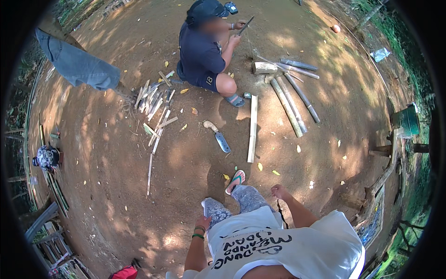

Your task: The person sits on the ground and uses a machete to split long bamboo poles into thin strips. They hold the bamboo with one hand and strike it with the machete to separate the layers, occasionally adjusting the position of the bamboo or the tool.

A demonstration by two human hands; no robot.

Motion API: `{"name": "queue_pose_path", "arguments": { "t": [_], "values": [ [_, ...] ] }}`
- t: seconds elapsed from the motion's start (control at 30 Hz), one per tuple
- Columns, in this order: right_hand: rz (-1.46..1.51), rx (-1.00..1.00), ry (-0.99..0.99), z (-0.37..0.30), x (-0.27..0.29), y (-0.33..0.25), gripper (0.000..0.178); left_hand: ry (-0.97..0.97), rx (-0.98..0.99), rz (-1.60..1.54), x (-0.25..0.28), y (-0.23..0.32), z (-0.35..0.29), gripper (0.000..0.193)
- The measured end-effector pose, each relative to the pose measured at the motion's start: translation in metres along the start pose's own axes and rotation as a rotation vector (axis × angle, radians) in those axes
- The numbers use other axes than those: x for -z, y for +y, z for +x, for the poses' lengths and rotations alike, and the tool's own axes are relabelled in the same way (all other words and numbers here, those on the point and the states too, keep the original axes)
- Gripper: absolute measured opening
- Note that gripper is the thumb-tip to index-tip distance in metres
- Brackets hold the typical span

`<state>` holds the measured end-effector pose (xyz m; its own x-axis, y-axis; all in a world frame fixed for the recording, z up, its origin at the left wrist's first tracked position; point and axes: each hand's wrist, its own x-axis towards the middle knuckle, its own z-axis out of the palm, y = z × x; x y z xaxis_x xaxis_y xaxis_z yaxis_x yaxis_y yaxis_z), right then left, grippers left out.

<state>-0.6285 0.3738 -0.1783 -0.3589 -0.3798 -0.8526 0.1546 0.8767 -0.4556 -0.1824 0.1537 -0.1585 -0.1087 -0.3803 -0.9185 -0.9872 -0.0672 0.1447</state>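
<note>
My left hand (pixel 203 222) hangs beside my patterned trousers, near the left thigh. Its fingers look loose, with nothing visible in them. To the right of my legs, my right hand (pixel 279 191) is held out with fingers curled in; I see no object in it. A thin black cord (pixel 281 211) dangles close to that wrist. Ahead on the dirt lies a cleaver-like knife (pixel 222 142) with a pale handle. Right of it rests a long split bamboo strip (pixel 252 130). Neither hand touches these.
A squatting person (pixel 202 56) works a blade with both hands. Bamboo poles (pixel 289 107) lie near a wood block (pixel 265 68); split pieces (pixel 153 100) are heaped left. Cloth (pixel 79 60) hangs on a post. Another person (pixel 46 156) is far left. A green bucket (pixel 405 122) stands right.
</note>
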Motion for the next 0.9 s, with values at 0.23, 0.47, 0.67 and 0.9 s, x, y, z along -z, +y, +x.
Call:
{"name": "queue_pose_path", "arguments": {
  "t": [0.23,0.47,0.67,0.9],
  "values": [
    [-0.234,0.010,-0.099,0.018,0.097,0.030,0.034,-0.103,-0.458,-0.085,-0.145,0.078,-0.038,0.031],
    [-0.930,0.343,-0.021,-0.052,0.109,-0.020,0.048,0.033,-0.291,-0.284,-0.259,0.151,-0.095,0.028],
    [-1.280,0.559,-0.646,-0.044,0.171,-0.036,0.036,-0.045,-0.268,-0.271,-0.282,0.205,-0.143,0.035],
    [-1.540,0.161,-1.259,-0.012,0.256,-0.023,0.026,-0.367,-0.202,-0.455,-0.295,0.307,-0.127,0.038]
  ]
}}
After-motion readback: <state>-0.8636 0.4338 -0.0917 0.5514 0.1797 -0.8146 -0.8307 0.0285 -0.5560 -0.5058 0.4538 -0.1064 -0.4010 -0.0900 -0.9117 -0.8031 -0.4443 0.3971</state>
